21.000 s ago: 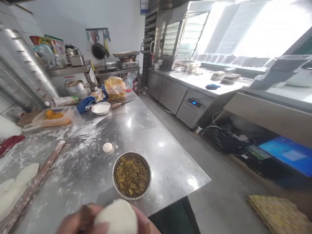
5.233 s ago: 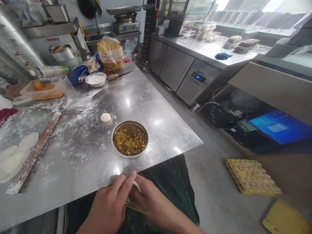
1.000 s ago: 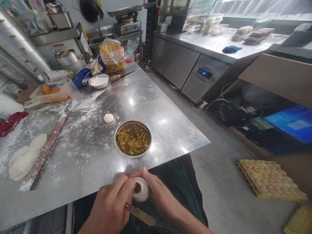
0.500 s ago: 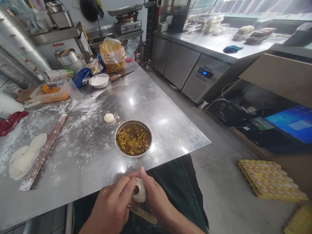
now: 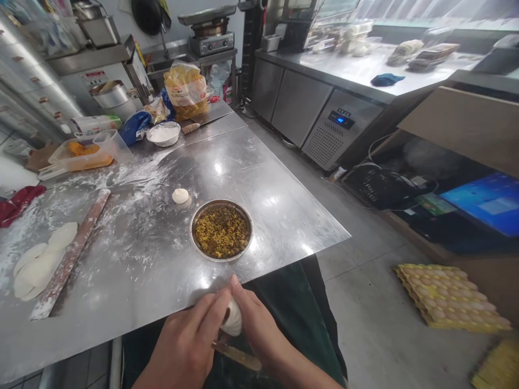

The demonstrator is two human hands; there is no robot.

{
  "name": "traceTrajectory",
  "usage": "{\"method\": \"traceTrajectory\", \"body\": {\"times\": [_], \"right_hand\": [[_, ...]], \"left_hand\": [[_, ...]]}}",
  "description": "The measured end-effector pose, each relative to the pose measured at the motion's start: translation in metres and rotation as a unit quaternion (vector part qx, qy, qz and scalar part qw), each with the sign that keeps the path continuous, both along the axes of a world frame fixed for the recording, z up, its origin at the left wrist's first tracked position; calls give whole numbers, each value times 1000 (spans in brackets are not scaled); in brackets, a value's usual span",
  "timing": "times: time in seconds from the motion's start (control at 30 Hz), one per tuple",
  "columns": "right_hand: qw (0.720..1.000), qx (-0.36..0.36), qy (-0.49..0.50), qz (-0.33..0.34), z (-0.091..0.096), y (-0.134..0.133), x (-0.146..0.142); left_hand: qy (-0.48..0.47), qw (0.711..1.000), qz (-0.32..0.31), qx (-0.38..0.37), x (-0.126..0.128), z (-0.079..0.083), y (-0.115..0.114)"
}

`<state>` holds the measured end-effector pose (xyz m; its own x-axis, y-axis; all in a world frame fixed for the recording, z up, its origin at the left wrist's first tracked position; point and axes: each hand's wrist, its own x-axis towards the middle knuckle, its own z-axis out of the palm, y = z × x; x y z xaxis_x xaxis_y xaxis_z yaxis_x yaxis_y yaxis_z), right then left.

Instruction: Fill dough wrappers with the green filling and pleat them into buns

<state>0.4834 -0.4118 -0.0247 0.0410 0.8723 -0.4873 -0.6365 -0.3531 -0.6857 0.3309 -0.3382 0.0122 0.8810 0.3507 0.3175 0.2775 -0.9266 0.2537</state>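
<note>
In front of the table's near edge, my left hand and my right hand close around a pale dough bun. Its rim is gathered, and a dark opening shows at its side. My left fingers pinch the rim while my right hand cups the far side. Below the bun is a flat, narrow filling spatula; which hand grips it I cannot tell. Just beyond my hands a round metal bowl holds crumbly yellow-brown filling. One finished-looking bun sits on the table behind the bowl.
Flat dough wrappers lie at left beside a floury wooden rolling pin. Farther back are a plastic tub, a bowl of flour and a bag of yellow food. An egg tray rests on the floor at right.
My fingers have shifted slightly around the bun's rim, and its opening looks narrower and more covered. The bun has turned a little; the things on the table have stayed in place.
</note>
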Motion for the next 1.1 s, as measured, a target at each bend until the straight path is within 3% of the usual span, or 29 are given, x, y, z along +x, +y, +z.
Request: {"method": "traceTrajectory", "body": {"times": [0.13,0.5,0.67,0.83,1.1], "right_hand": [[999,16,14,35,-2,0,1],[999,-2,30,21,-6,1,0],[999,4,15,44,-3,3,1],[999,-6,19,28,-1,4,2],[999,-14,14,38,-6,6,2]], "left_hand": [[1,1000,-8,-8,-3,1,0],[-17,1000,-7,1,-5,12,4],[-14,998,-15,52,-7,13,4],[-34,998,-10,46,-10,11,4],[-33,998,-8,54,-7,23,5]]}}
